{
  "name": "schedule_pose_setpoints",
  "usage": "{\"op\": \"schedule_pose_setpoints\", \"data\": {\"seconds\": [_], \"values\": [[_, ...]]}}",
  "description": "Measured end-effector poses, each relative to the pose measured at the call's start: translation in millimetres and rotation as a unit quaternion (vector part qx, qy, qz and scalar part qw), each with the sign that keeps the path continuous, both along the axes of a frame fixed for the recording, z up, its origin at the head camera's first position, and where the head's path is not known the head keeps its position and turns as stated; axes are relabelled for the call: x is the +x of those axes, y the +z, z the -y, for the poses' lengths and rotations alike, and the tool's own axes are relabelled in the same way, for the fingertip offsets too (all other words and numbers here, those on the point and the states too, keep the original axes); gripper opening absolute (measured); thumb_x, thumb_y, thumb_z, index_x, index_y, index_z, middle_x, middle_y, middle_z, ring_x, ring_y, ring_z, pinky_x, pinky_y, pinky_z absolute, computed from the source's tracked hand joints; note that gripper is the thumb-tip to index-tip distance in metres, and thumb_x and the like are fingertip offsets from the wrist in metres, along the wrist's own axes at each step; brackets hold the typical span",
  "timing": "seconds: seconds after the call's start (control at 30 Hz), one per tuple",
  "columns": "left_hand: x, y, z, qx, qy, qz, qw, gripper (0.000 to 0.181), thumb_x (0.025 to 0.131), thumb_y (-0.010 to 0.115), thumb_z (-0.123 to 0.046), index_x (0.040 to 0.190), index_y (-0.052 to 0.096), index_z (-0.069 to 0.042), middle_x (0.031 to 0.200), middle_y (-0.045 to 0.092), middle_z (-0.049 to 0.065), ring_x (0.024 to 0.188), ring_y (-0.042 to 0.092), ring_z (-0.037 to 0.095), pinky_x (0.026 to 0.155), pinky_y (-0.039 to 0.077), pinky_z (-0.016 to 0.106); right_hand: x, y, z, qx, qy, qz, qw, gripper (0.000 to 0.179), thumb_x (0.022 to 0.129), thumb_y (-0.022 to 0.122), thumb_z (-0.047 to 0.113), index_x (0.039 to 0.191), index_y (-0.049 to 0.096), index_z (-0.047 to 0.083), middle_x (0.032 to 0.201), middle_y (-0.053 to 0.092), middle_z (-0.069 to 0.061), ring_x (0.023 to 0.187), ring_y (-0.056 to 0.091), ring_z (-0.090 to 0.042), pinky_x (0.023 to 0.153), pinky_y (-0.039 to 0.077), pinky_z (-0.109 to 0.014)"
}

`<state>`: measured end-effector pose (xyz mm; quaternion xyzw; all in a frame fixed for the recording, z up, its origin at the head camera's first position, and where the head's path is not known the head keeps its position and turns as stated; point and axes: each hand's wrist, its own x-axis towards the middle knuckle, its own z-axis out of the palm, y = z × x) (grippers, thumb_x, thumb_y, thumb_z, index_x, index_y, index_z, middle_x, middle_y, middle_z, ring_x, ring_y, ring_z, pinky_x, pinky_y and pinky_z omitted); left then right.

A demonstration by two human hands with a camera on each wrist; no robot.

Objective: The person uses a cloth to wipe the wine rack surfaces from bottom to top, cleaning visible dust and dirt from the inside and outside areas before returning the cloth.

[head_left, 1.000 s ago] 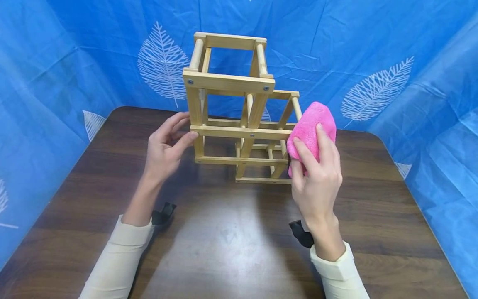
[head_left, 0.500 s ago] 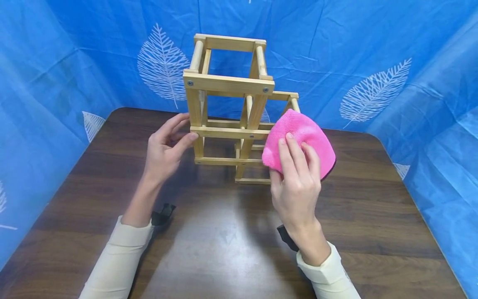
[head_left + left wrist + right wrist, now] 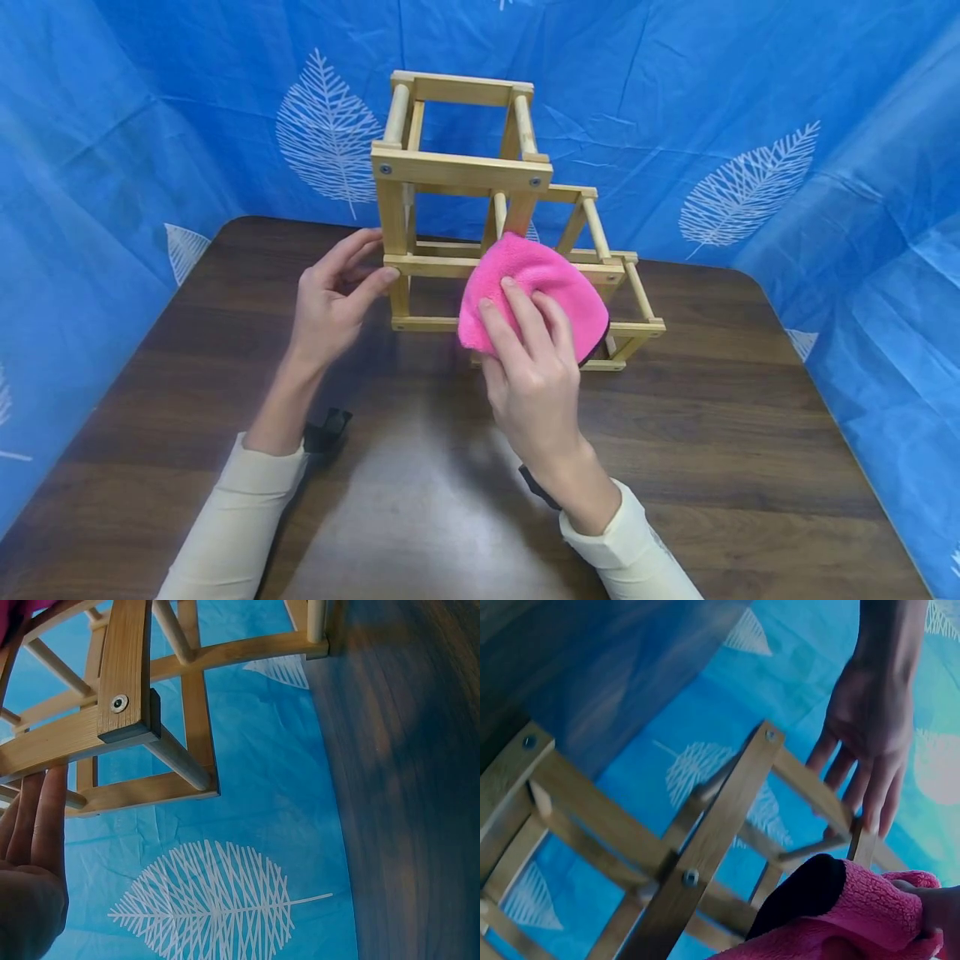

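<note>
A stepped wooden rack [image 3: 461, 171] of pale slats and round dowels stands on the table, its tallest part to the left. My left hand [image 3: 333, 296] holds its left upright, thumb at the front and fingers behind; the left wrist view shows those fingers [image 3: 49, 825] extended along the wood. In my right hand [image 3: 536, 387] is a pink fluffy cloth [image 3: 570, 296] with a dark underside [image 3: 802, 892]. Spread fingers press the cloth over the rack's middle front rail and centre upright, hiding both there. The right thumb is largely hidden by the cloth.
The dark wood-grain table [image 3: 720, 467] runs back to a blue curtain [image 3: 645, 100] with white leaf prints, close behind the rack. A black strap [image 3: 326, 429] shows at the left wrist.
My right hand has slid the pink cloth leftward along the middle rail, from its right end to the centre, uncovering the lower right tiers. The left hand stays on the upright.
</note>
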<state>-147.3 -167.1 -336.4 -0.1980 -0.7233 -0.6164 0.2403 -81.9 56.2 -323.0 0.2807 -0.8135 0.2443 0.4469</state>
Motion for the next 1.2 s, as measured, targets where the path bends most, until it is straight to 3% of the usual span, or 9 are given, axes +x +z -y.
{"op": "schedule_pose_setpoints", "data": {"seconds": [0.23,0.37,0.63,0.83,0.97,1.2], "values": [[0.4,0.8,0.1,-0.01,0.006,0.007,0.9999,0.046,0.091,0.069,-0.001,0.136,0.059,-0.005,0.131,0.063,0.007,0.092,0.07,0.009,0.075,0.057,0.024,2.7,-2.7,15.1,0.049,0.015,0.025,0.9984,0.041,0.081,0.081,0.011,0.12,0.069,0.003,0.131,0.06,-0.019,0.12,0.052,-0.04,0.097,0.049,-0.046],[-0.1,0.6,-0.7,-0.009,0.002,-0.001,1.0,0.047,0.09,0.069,0.0,0.136,0.059,-0.004,0.131,0.063,0.008,0.093,0.07,0.009,0.074,0.057,0.025,2.2,-6.0,20.0,0.077,0.011,0.016,0.9969,0.04,0.082,0.08,0.009,0.121,0.069,0.004,0.131,0.06,-0.018,0.12,0.053,-0.04,0.094,0.05,-0.045],[-0.3,1.0,-1.6,-0.007,-0.002,-0.004,1.0,0.047,0.09,0.069,0.002,0.136,0.058,-0.002,0.13,0.063,0.009,0.093,0.07,0.009,0.075,0.057,0.025,1.3,-16.7,26.5,0.16,-0.003,-0.01,0.987,0.036,0.085,0.074,0.006,0.121,0.07,0.007,0.132,0.06,-0.013,0.122,0.052,-0.038,0.076,0.058,-0.044],[1.3,1.2,-0.1,-0.017,0.002,0.014,0.9998,0.047,0.092,0.068,-0.002,0.137,0.059,-0.008,0.132,0.062,0.005,0.097,0.071,0.021,0.077,0.057,0.025,-1.9,-30.3,36.8,0.211,-0.003,0.016,0.9773,0.031,0.086,0.073,0.009,0.118,0.072,0.009,0.128,0.062,-0.01,0.12,0.054,-0.034,0.061,0.06,-0.038],[1.4,3.0,-0.1,-0.027,-0.003,0.021,0.9994,0.046,0.093,0.067,-0.004,0.139,0.058,-0.009,0.134,0.061,0.006,0.1,0.07,0.026,0.079,0.056,0.026,-3.8,-35.5,38.3,0.222,-0.016,0.03,0.9744,0.028,0.087,0.073,0.01,0.115,0.073,0.009,0.127,0.063,-0.009,0.119,0.054,-0.032,0.057,0.059,-0.036],[-0.1,3.5,1.1,-0.022,-0.006,0.018,0.9996,0.047,0.093,0.068,-0.003,0.138,0.057,-0.007,0.133,0.061,0.005,0.099,0.07,0.023,0.076,0.057,0.026,-2.0,-37.5,30.2,0.217,-0.037,0.071,0.9728,0.031,0.083,0.075,0.008,0.114,0.072,0.009,0.128,0.062,-0.012,0.117,0.054,-0.035,0.055,0.059,-0.04]]}}
